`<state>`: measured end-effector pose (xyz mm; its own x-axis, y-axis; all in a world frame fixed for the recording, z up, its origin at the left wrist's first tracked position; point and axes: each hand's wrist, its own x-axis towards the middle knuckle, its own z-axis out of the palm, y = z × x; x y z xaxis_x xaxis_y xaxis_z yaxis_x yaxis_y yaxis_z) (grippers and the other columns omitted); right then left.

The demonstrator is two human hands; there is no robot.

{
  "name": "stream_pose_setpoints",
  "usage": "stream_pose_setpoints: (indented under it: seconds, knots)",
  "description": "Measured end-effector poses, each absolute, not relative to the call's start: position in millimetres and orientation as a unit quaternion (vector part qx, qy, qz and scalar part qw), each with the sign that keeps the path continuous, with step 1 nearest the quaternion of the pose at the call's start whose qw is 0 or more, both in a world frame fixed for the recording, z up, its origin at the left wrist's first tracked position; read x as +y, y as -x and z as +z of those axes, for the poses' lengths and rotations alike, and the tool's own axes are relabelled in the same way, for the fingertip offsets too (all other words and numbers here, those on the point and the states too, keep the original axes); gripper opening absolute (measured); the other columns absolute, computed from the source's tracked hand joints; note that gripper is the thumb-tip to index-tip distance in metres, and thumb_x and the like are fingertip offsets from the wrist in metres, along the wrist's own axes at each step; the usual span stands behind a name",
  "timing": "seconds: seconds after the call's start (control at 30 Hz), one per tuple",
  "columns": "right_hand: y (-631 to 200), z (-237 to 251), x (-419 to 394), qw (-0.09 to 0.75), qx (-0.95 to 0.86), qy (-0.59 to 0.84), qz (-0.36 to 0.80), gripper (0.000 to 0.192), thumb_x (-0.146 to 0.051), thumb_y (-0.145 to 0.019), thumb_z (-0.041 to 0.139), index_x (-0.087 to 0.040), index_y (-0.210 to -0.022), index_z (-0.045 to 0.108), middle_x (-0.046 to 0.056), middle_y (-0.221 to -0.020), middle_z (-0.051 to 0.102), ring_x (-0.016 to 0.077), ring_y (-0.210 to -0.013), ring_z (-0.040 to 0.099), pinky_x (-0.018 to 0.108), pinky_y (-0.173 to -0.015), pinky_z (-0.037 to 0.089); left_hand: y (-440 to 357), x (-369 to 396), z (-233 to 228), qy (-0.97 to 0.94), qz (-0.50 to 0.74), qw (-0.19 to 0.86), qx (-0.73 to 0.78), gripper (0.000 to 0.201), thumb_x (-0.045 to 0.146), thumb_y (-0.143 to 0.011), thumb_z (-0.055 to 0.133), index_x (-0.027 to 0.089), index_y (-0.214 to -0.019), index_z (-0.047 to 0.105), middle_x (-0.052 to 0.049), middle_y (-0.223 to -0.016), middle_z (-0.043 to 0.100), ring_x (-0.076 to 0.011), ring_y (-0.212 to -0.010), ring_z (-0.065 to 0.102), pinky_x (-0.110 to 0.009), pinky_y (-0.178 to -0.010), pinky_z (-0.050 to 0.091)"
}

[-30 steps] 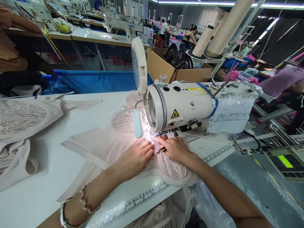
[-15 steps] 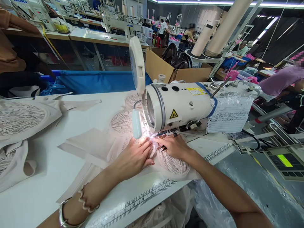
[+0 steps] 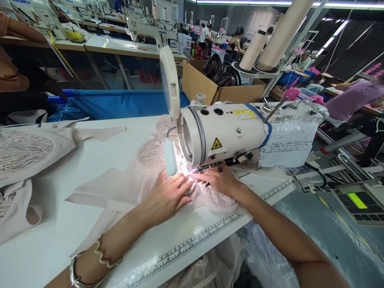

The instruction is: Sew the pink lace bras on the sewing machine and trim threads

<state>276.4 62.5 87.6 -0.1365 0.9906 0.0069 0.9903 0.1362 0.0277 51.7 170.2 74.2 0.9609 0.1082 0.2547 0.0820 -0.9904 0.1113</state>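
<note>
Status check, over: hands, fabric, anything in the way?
Left hand resting on pale lace fabric. Right hand on it too, fingertips partly hidden. Fabric spread beneath sewing machine head. Lamp close by left hand.

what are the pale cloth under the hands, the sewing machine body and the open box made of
Pale cloth: some thin textile, matte and seemingly sheer, with lacy openwork; the fibre can't be told. Sewing machine body: probably painted metal, by its smooth off-white sheen. Open box: most likely cardboard, by its matte brown, folded flaps.
</note>
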Motion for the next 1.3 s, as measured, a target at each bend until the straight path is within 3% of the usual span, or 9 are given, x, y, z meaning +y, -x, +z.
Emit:
stream_pose_setpoints:
  seconds: [0.1, 0.2, 0.3, 0.4, 0.6, 0.77, 0.9, 1.1, 1.3]
  knots:
    - [-276.7, 88.5, 53.2, -0.012, 0.739, -0.671, 0.054, 0.022, -0.025, -0.098, 0.056, -0.027, -0.113, 0.071, 0.002, -0.085, 0.075, 0.0202, -0.081, 0.064, 0.030, -0.072, 0.037, -53.5, 168.3, 75.0, -0.988, 0.141, 0.036, 0.056, 0.042, 0.037, -0.107, 0.028, 0.016, -0.126, 0.059, -0.015, -0.123, 0.065, -0.0325, -0.114, 0.058, -0.050, -0.092, 0.034]
    - [-276.4, 84.1, 36.4, -0.048, 0.716, -0.692, 0.079, 0.032, -0.046, -0.087, 0.070, -0.018, -0.103, 0.069, 0.003, -0.074, 0.072, 0.0202, -0.073, 0.062, 0.030, -0.068, 0.035, -54.6, 164.8, 72.9, -0.986, 0.154, 0.031, 0.052, 0.043, 0.037, -0.107, 0.028, 0.013, -0.121, 0.060, -0.017, -0.128, 0.062, -0.0333, -0.122, 0.053, -0.047, -0.089, 0.034]
    - [-276.2, 78.1, 21.3, -0.066, 0.745, -0.656, 0.103, 0.016, -0.022, -0.091, 0.062, -0.017, -0.105, 0.068, 0.000, -0.066, 0.066, 0.0154, -0.062, 0.056, 0.029, -0.062, 0.030, -54.5, 162.7, 71.3, -0.986, 0.154, 0.040, 0.045, 0.046, 0.039, -0.107, 0.025, 0.011, -0.120, 0.060, -0.015, -0.117, 0.066, -0.0298, -0.109, 0.059, -0.047, -0.089, 0.032]
    - [-276.4, 74.9, 15.8, -0.105, 0.794, -0.582, 0.138, 0.040, -0.001, -0.089, 0.048, -0.022, -0.116, 0.069, -0.003, -0.064, 0.063, 0.0130, -0.061, 0.053, 0.029, -0.063, 0.028, -54.3, 162.5, 72.3, -0.986, 0.158, 0.033, 0.045, 0.046, 0.040, -0.107, 0.025, 0.014, -0.123, 0.059, -0.012, -0.104, 0.069, -0.0275, -0.097, 0.061, -0.045, -0.085, 0.032]
    - [-277.9, 75.6, 25.3, -0.113, 0.812, -0.555, 0.139, 0.041, -0.002, -0.092, 0.049, -0.024, -0.118, 0.071, -0.002, -0.066, 0.061, 0.0117, -0.065, 0.051, 0.028, -0.063, 0.029, -55.5, 161.7, 73.5, -0.985, 0.164, 0.034, 0.044, 0.045, 0.039, -0.107, 0.028, 0.013, -0.112, 0.066, -0.015, -0.119, 0.067, -0.0306, -0.109, 0.058, -0.046, -0.086, 0.033]
    - [-279.4, 75.4, 35.7, -0.119, 0.808, -0.556, 0.155, 0.038, -0.006, -0.094, 0.049, -0.028, -0.109, 0.075, -0.003, -0.060, 0.057, 0.0123, -0.058, 0.045, 0.029, -0.057, 0.025, -54.7, 163.4, 74.8, -0.986, 0.148, 0.045, 0.056, 0.046, 0.043, -0.106, 0.033, 0.011, -0.128, 0.059, -0.016, -0.125, 0.066, -0.0327, -0.116, 0.058, -0.053, -0.098, 0.031]
    - [-280.7, 76.8, 42.3, -0.100, 0.802, -0.571, 0.142, 0.042, -0.003, -0.091, 0.048, -0.028, -0.109, 0.077, -0.003, -0.058, 0.058, 0.0122, -0.056, 0.045, 0.029, -0.056, 0.025, -53.7, 167.2, 75.0, -0.987, 0.138, 0.046, 0.061, 0.043, 0.042, -0.105, 0.035, 0.014, -0.128, 0.059, -0.016, -0.127, 0.065, -0.0350, -0.120, 0.057, -0.060, -0.103, 0.028]
    - [-280.3, 81.7, 52.4, -0.038, 0.783, -0.617, 0.060, 0.051, 0.000, -0.088, 0.047, -0.031, -0.120, 0.073, -0.001, -0.077, 0.072, 0.0146, -0.070, 0.057, 0.027, -0.062, 0.032, -54.3, 171.9, 72.3, -0.983, 0.153, 0.040, 0.091, 0.039, 0.041, -0.103, 0.042, 0.018, -0.128, 0.061, -0.015, -0.135, 0.062, -0.0378, -0.125, 0.056, -0.065, -0.109, 0.025]
    - [-275.0, 83.3, 61.6, -0.026, 0.741, -0.671, -0.020, 0.054, -0.002, -0.087, 0.046, -0.034, -0.122, 0.071, -0.001, -0.102, 0.076, 0.0202, -0.094, 0.063, 0.031, -0.081, 0.044, -56.4, 179.5, 69.3, -0.983, 0.145, 0.034, 0.108, 0.044, 0.043, -0.104, 0.036, 0.016, -0.131, 0.060, -0.014, -0.138, 0.061, -0.0381, -0.123, 0.057, -0.069, -0.112, 0.018]
